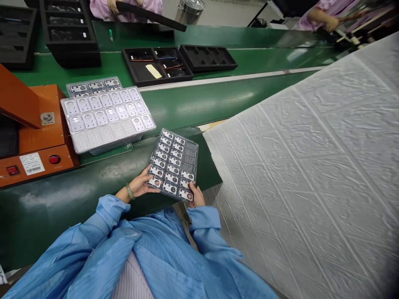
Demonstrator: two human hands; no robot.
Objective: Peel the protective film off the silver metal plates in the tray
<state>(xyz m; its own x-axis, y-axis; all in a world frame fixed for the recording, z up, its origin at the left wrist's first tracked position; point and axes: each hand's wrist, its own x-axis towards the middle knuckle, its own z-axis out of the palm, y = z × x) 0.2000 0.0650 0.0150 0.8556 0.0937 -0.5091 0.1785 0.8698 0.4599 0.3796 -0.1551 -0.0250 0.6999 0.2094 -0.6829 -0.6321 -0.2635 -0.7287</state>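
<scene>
A clear plastic tray [188, 154] of small black-and-white plates with round holes is held tilted over the bench's near edge. My left hand [141, 182] grips its lower left side, thumb on top and fingers underneath. At the lower right corner, my right hand [196, 195] is closed on the same tray. Most pockets hold a plate; several in the right column are bare. To the left lies a stack of clear trays [90, 141], the top one filled with white plates except for several bare pockets in its front row.
An orange machine [67, 124] with a red button stands at the left. Black foam trays [208, 58] lie along the green conveyor [109, 64]. A white embossed panel [305, 166] slopes along the right. Across the line, a person in pink sleeves [152, 6] holds a black tray.
</scene>
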